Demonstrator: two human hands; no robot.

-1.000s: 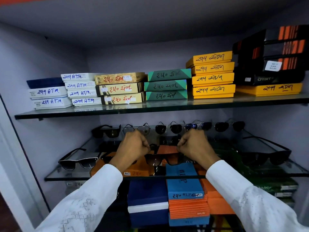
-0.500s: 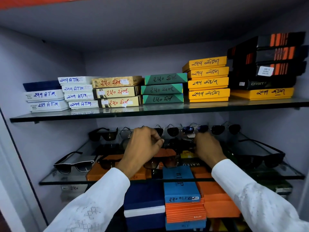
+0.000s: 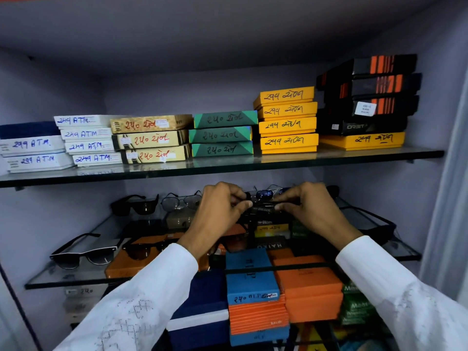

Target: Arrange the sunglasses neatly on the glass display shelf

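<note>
1. Head view: you face a wall cabinet whose upper glass shelf carries stacked labelled boxes; the display shelf below holds sunglasses.
2. Your left hand and right hand each pinch an end of a dark pair of sunglasses, held at the far row, centre.
3. You appear to be mid-placement; next, set it level between its neighbours, the clear-lens pair to the left.

Both hands are moved up to the far row now: left hand and right hand are pinched on a dark pair of sunglasses, lifted between them.
</note>
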